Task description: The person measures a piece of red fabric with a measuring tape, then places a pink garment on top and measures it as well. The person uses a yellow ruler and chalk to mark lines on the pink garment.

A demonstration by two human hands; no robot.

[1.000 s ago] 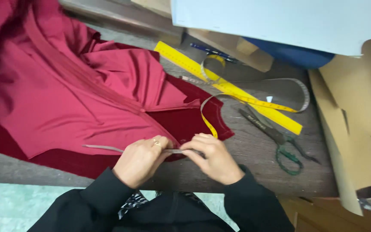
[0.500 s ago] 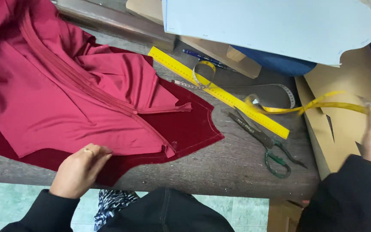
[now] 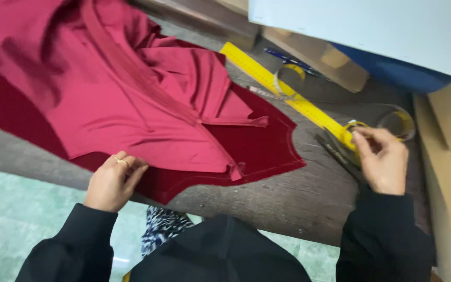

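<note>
A crimson garment (image 3: 131, 99) lies spread over the left and middle of the wooden table (image 3: 309, 193), its dark red velvet layer (image 3: 259, 151) showing at the right and near edge. My left hand (image 3: 111, 180) rests on the garment's near hem, fingers curled at the fabric edge. My right hand (image 3: 382, 159) is at the right, fingers pinched on a bunched yellow measuring tape (image 3: 353, 130), just over the near end of a long yellow ruler (image 3: 283, 89). Dark scissors (image 3: 335, 151) lie partly hidden under that hand.
A light blue board (image 3: 371, 26) overhangs the far right, above a blue object (image 3: 392, 70) and cardboard pieces (image 3: 444, 156). A curved clear ruler (image 3: 398, 117) lies behind my right hand. Pale green floor (image 3: 16, 214) shows below the table's near edge.
My right hand has come back from the far right to the ruler's near end, gathering the tape. My left hand stays on the hem. The camera has shifted.
</note>
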